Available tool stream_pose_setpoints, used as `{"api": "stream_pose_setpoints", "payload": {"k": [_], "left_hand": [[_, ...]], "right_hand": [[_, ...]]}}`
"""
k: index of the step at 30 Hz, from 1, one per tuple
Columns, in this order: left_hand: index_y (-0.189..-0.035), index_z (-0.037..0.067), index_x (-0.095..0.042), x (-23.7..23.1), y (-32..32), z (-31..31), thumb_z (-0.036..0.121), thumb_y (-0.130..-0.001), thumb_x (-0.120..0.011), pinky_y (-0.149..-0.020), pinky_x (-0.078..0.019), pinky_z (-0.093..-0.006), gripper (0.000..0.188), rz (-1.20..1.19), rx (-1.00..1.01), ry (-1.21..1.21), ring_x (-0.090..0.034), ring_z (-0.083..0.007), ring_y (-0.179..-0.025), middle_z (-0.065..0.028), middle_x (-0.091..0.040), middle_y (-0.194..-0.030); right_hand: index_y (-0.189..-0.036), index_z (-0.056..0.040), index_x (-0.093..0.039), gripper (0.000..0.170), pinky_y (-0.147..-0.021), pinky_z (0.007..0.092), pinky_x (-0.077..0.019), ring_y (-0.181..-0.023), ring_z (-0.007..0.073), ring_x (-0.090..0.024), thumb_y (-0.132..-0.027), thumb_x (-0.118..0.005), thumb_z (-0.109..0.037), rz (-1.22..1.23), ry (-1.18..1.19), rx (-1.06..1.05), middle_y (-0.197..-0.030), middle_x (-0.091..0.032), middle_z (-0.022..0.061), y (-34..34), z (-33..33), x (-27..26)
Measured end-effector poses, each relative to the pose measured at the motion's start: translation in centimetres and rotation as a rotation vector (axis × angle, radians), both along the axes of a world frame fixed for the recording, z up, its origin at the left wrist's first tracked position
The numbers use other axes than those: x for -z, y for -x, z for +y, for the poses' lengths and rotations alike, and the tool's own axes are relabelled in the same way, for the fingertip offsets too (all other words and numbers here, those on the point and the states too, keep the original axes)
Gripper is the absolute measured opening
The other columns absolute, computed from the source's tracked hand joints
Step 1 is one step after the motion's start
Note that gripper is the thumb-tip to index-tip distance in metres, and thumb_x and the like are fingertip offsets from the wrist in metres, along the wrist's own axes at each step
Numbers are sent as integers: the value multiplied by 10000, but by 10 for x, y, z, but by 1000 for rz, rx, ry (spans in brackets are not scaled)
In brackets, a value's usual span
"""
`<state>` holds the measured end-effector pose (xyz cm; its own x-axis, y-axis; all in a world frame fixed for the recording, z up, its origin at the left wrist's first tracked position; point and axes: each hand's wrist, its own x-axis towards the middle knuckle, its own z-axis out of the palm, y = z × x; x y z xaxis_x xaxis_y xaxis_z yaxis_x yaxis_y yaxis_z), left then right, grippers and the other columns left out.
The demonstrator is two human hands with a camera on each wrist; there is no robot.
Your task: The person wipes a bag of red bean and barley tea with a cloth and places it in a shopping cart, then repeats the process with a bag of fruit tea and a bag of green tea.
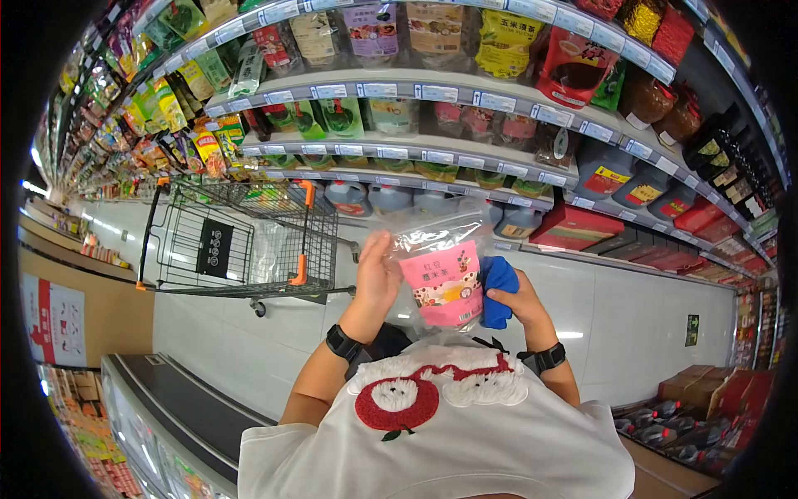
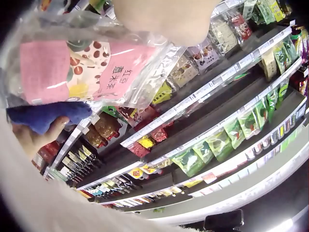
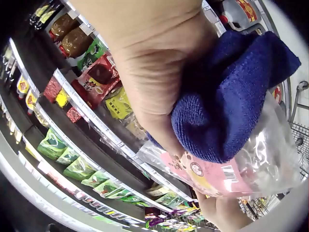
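A clear plastic pouch with a pink label [image 1: 440, 291] is held up in front of the chest. My left hand [image 1: 376, 270] grips it along its left edge. On the other side, my right hand [image 1: 527, 303] holds a folded blue cloth [image 1: 497, 312] against the pouch's right edge. The right wrist view shows the bunched cloth [image 3: 227, 96] between thumb and palm, covering part of the pouch and hiding most of the right fingers. In the left wrist view, the label [image 2: 91, 72] has printed beans and Chinese characters.
Ahead, curved shelves [image 1: 499, 104] carry bagged goods, with large jugs [image 1: 391, 198] on the lowest level. A black wire shopping cart [image 1: 241, 237] with orange trim stands at the left. Cartons and bottles [image 1: 690, 416] are stacked at the right, and a dark-topped case [image 1: 183, 407] is at lower left.
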<state>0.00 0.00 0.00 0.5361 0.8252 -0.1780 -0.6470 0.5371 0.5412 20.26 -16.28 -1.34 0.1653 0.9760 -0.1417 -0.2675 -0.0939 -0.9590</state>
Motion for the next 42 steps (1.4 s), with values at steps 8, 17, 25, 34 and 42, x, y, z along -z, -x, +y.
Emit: {"api": "stream_pose_setpoints", "payload": {"k": [8, 17, 25, 34, 42], "left_hand": [[-1059, 100, -522, -28, 13, -5, 319, -886, -443, -901, -395, -447, 290, -240, 295, -4, -530, -236, -1022, -105, -575, -1055], [-1112, 32, -525, 24, 4, -10, 333, -864, -464, -879, -437, -395, 395, 85, 376, 349, -555, -226, -1003, -152, -570, -1094], [-1090, 30, -539, 71, 15, -26, 316, -868, -466, -841, -459, -376, 369, 99, 558, 502, -575, -220, -943, -140, -587, -1058], [-1064, 28, -555, 80, 60, -23, 297, -871, -468, -798, -484, -354, 342, 100, 584, 540, -597, -213, -875, -126, -606, -1017], [-1041, 26, -569, 61, 137, -9, 280, -874, -470, -761, -506, -334, 320, 101, 461, 558, -617, -207, -815, -113, -623, -981]], "right_hand": [[-979, 12, -578, 300, -724, 245, -454, -766, 116, -566, -713, -661, -98, 75, 5, 248, -851, -604, 35, 17, 6, 6], [-1154, -2, -457, 480, -846, 325, -445, -948, 202, -563, -733, -646, -134, 483, 64, 130, -1070, -562, 111, 37, 35, -3], [-1153, -19, -468, 418, -822, 287, -435, -937, 165, -544, -781, -628, -126, 232, 121, 99, -1038, -560, 79, 75, 64, 13], [-1157, -61, -476, 444, -773, 290, -432, -879, 180, -530, -752, -645, -127, -767, -114, 66, -979, -539, 94, 102, 94, 9], [-1137, -11, -512, 339, -814, 249, -415, -937, 108, -523, -843, -571, -168, -44, 210, -208, -1017, -578, 65, 153, 128, 20]]}}
